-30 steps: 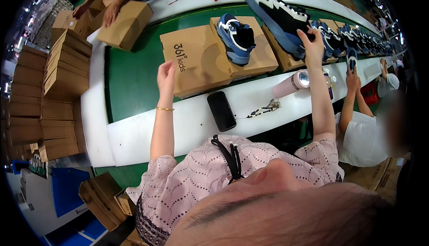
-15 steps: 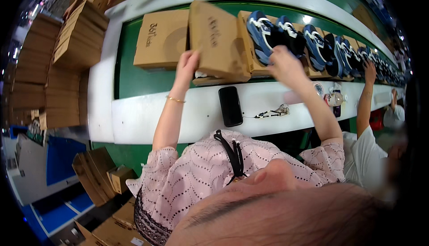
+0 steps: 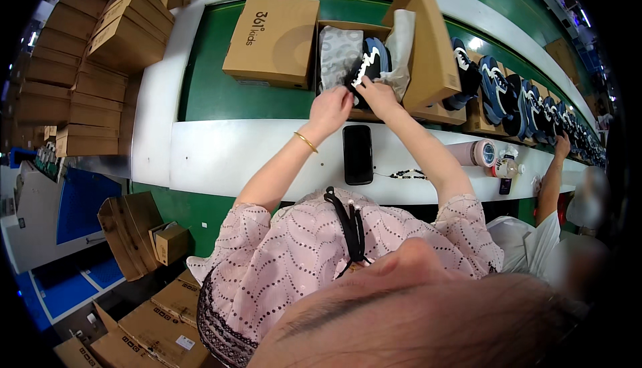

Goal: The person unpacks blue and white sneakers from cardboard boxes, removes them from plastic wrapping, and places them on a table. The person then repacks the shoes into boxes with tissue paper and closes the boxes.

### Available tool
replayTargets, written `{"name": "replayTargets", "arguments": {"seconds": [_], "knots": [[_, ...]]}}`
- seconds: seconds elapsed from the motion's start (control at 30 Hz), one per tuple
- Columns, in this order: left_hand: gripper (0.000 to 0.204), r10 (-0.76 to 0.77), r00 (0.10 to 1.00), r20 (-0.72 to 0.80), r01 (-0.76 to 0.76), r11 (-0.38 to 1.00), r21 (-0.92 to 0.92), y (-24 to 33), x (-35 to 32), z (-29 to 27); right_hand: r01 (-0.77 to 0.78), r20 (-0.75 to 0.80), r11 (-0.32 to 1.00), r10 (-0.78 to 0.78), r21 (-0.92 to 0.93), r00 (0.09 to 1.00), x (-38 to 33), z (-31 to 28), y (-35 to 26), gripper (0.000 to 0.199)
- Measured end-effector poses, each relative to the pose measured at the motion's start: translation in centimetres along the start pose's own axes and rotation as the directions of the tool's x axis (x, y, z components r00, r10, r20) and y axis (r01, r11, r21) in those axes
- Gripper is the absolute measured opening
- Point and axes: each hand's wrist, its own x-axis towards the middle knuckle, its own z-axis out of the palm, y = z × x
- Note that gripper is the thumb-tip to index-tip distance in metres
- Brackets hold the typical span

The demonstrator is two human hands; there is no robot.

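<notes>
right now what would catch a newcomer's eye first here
Both hands, the left hand and the right hand, meet at an open cardboard shoebox on the green belt, on a dark blue and white shoe nested in tissue paper. A closed box sits left of it, and a black phone lies on the white ledge nearer the person.

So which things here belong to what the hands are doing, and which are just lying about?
In hand:
- left hand and right hand, both at the dark sneaker
- open shoebox holding it
- white wrapping paper lining the box

Lying about:
- black phone
- closed shoebox
- pink tape roll
- bead string
- stacked cartons
</notes>
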Motion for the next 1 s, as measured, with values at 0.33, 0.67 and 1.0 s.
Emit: {"name": "replayTargets", "arguments": {"seconds": [0.33,0.67,1.0], "knots": [[0.034,0.053,0.943,0.329,-0.185,0.904,0.385,-4.8,-1.3,5.8,-0.057,0.227,0.998,0.06,-0.017,0.972,2.5,-4.4,0.7,0.03],[0.066,-0.134,0.97,0.203,-0.111,0.498,0.86,-3.1,3.7,4.9,0.082,-0.275,0.324,0.613,0.942,0.74,-1.6,-15.4,1.7,0.039],[0.046,-0.278,0.951,-0.134,0.295,0.947,0.127,-5.4,4.4,7.7,0.449,-0.263,-0.111,0.677,0.887,0.687,-7.3,-17.2,0.8,0.052]]}}
